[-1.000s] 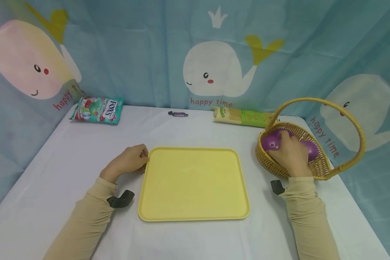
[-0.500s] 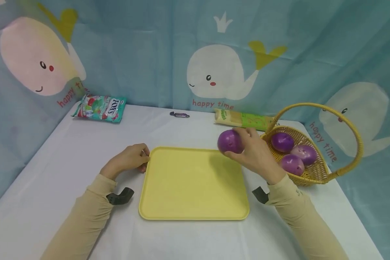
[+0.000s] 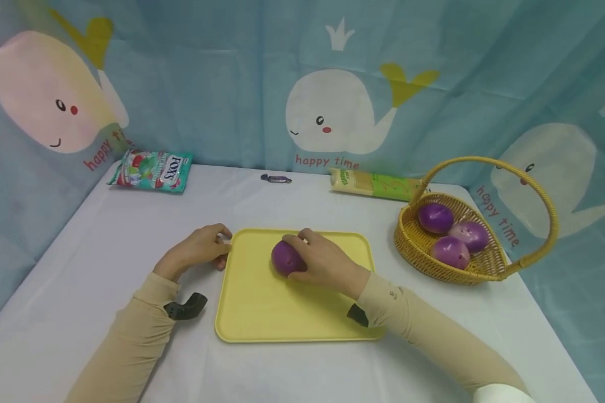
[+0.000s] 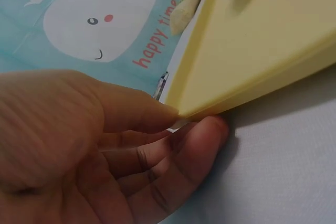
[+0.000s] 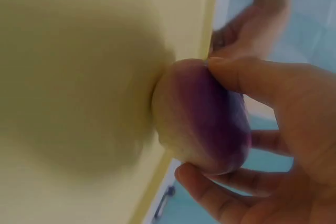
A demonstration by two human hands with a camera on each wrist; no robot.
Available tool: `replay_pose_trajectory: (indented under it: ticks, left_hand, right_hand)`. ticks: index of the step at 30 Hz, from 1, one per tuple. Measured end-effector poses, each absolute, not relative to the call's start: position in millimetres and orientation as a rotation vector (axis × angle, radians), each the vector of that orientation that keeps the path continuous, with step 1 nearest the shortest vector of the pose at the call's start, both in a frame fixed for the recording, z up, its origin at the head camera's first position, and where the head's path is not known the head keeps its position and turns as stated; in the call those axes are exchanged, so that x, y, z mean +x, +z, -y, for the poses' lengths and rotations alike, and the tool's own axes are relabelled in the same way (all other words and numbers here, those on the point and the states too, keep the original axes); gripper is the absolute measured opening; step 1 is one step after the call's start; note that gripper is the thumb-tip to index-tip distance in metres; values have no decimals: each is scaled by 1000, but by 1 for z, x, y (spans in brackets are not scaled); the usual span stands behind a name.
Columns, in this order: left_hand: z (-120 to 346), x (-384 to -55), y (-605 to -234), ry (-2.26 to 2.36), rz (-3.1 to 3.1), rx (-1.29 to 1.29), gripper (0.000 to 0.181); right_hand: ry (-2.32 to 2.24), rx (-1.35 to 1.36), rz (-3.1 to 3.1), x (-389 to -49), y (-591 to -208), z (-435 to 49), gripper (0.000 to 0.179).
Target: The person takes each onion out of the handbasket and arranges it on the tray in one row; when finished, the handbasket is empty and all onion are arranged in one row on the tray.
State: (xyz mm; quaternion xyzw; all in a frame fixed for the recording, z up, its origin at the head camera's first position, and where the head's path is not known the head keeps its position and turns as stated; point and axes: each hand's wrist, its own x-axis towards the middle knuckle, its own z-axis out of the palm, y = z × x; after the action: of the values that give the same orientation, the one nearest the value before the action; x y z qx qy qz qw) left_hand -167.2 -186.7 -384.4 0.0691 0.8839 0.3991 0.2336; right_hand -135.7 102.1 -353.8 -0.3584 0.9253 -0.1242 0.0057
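A smooth, round purple fruit [image 3: 288, 258] with a pale cream underside is on the upper middle of the yellow tray [image 3: 262, 313]. My right hand [image 3: 327, 263] grips it from the right, thumb on one side and fingers on the other. In the right wrist view the fruit [image 5: 202, 116] appears to touch the tray surface. At the tray's upper left corner, my left hand [image 3: 196, 250] pinches the rim. The left wrist view shows its thumb against the tray edge [image 4: 247, 95] and a finger beneath. Three similar purple fruits [image 3: 450, 252] lie in the wicker basket [image 3: 418, 260].
The basket's tall handle [image 3: 544, 201] arches over its right side. Along the back of the white table [image 3: 96, 280] lie a FOX'S candy bag [image 3: 151, 170], a small wrapped candy [image 3: 276, 178] and a green-and-yellow packet [image 3: 375, 184]. A whale-print curtain [image 3: 222, 84] hangs behind.
My right hand has taken one purple fruit out of the basket and carried it left, then down onto the tray. The left hand has stayed at the tray's corner.
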Motion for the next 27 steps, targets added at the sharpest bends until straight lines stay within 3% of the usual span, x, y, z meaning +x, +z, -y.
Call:
replay_pose_trajectory:
  ticks: [14,27]
  left_hand:
    - [192,-167,-385,1154,-2367,160,38]
    - [191,-166,-384,1116,-2391,165,42]
  right_hand:
    - [-237,-1405,-2735,-133,-356,-35,72]
    - [-265,-1416,-2709,-129,-358,-26,79]
